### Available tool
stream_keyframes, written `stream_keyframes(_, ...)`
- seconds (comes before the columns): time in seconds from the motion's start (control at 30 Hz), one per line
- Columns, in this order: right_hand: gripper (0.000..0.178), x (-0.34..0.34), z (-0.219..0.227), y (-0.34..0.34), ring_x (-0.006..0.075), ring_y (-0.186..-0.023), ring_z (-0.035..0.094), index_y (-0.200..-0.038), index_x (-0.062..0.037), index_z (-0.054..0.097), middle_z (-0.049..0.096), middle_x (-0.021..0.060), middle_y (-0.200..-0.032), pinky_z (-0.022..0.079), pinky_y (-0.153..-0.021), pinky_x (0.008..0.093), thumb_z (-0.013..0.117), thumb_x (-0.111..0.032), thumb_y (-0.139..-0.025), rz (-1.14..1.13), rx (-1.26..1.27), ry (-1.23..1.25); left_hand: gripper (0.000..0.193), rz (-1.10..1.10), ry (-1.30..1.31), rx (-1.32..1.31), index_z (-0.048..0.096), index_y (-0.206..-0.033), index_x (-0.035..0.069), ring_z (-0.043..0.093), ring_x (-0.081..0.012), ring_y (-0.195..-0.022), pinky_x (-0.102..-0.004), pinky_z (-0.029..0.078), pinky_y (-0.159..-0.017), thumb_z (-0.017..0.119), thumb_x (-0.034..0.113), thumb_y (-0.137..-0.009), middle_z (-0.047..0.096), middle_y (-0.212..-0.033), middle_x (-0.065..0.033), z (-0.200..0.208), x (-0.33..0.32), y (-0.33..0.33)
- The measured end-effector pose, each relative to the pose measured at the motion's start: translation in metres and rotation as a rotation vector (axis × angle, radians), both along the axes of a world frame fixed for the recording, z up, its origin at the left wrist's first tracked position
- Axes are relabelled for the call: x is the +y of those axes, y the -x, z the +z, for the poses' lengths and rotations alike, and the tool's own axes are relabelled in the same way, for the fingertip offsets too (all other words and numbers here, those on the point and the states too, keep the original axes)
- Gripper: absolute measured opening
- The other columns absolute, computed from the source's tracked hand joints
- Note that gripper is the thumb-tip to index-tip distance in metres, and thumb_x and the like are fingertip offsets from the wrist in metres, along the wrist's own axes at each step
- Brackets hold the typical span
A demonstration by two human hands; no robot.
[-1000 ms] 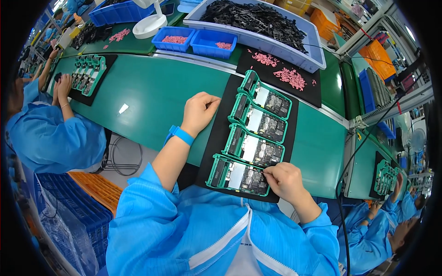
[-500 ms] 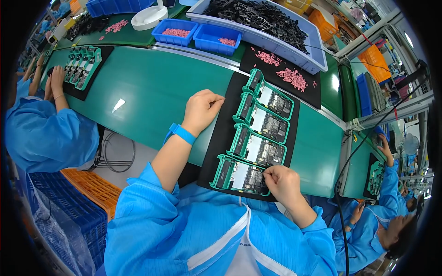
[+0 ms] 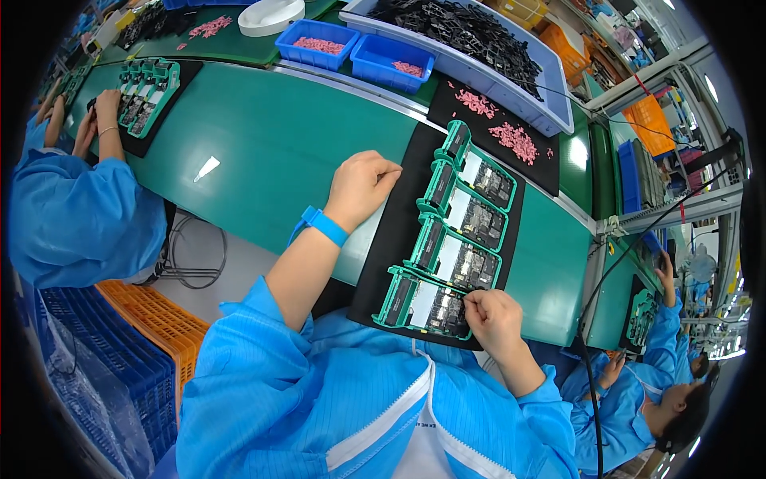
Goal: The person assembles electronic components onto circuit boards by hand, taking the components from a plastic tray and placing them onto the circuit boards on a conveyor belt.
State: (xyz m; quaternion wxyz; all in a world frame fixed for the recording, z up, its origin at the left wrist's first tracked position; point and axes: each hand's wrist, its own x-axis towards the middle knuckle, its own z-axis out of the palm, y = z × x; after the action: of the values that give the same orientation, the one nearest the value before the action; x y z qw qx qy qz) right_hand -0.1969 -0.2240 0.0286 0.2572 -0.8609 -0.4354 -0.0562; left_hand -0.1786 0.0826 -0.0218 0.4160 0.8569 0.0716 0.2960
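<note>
A row of several green fixtures, each with a phone-like circuit board and a black flap on its left, lies on a black mat [image 3: 384, 239] before me. My right hand [image 3: 495, 321] is closed in a pinch at the right edge of the nearest circuit board [image 3: 444, 310]; its fingertips touch or almost touch it, and anything between them is hidden. Left of the row, my left hand [image 3: 361, 190] hovers near the mat's edge, thumb and fingers pressed together. Whatever it may hold cannot be made out. A blue band [image 3: 323, 227] circles that wrist.
Small pink pieces [image 3: 513, 144] lie on a dark mat beyond the fixtures. Two blue bins [image 3: 391, 78] of pink pieces and a large tub [image 3: 550, 112] of black parts stand behind. A black cable [image 3: 589, 319] hangs at right. Co-workers sit left and right.
My view has shifted slightly, so the scene sits a little farther right. Both hands stay closed in nearly the same places beside the fixtures.
</note>
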Motion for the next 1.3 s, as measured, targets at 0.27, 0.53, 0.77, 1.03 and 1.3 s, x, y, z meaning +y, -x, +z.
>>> stream_keyframes(0.27, 0.015, -0.001, 0.001, -0.001, 0.0214, -0.052, 0.052, -0.074, -0.0065, 0.062, 0.048, 0.0036, -0.057, 0.040, -0.047, 0.0338, 0.072, 0.001, -0.067, 0.032, -0.027, 0.006, 0.007, -0.002, -0.002, -0.039, 0.072, -0.082, 0.005, 0.061, -0.0236, -0.067, -0.0334, 0.048, -0.060, 0.068, 0.010, -0.079, 0.063, -0.074, -0.0083, -0.002, 0.000, -0.001)
stream_keyframes(0.53, 0.013, 0.002, 0.014, -0.002, 0.0249, -0.061, 0.057, -0.078, -0.0077, 0.062, 0.055, 0.0052, -0.063, 0.046, -0.055, 0.0367, 0.069, -0.004, -0.068, 0.164, -0.214, 0.292, 0.008, 0.004, -0.024, -0.016, 0.072, -0.083, 0.005, 0.060, -0.0232, -0.067, -0.0335, 0.047, -0.059, 0.068, 0.010, -0.079, 0.061, -0.072, -0.0080, 0.000, -0.001, 0.001)
stream_keyframes(0.77, 0.020, -0.007, 0.029, -0.005, 0.0258, -0.059, 0.056, -0.088, -0.0060, 0.066, 0.054, 0.0056, -0.062, 0.045, -0.054, 0.0382, 0.067, -0.002, -0.068, 0.229, -0.070, 0.203, 0.008, 0.006, 0.055, 0.067, 0.072, -0.079, 0.007, 0.062, -0.0270, -0.077, -0.0389, 0.049, -0.068, 0.066, 0.013, -0.078, 0.063, -0.075, -0.0078, 0.005, -0.003, 0.003)
stream_keyframes(1.03, 0.015, -0.026, 0.020, -0.072, 0.0105, -0.062, 0.054, -0.096, -0.0020, 0.069, 0.061, 0.0043, -0.073, 0.043, -0.056, 0.0256, 0.063, -0.006, -0.083, -0.172, 0.279, -0.211, 0.008, 0.015, 0.024, 0.065, 0.072, -0.080, 0.007, 0.060, -0.0266, -0.074, -0.0381, 0.048, -0.065, 0.067, 0.012, -0.078, 0.062, -0.073, -0.0078, 0.010, -0.001, 0.002)
stream_keyframes(1.3, 0.064, -0.005, -0.006, -0.163, 0.0126, -0.068, 0.055, -0.119, 0.0077, 0.053, 0.059, 0.0074, -0.091, 0.051, -0.057, 0.0271, 0.065, -0.046, -0.087, -0.687, 0.857, -0.355, 0.008, 0.005, 0.036, 0.021, 0.072, -0.082, 0.006, 0.058, -0.0241, -0.064, -0.0348, 0.046, -0.057, 0.067, 0.012, -0.078, 0.060, -0.070, -0.0080, 0.006, -0.003, -0.001)
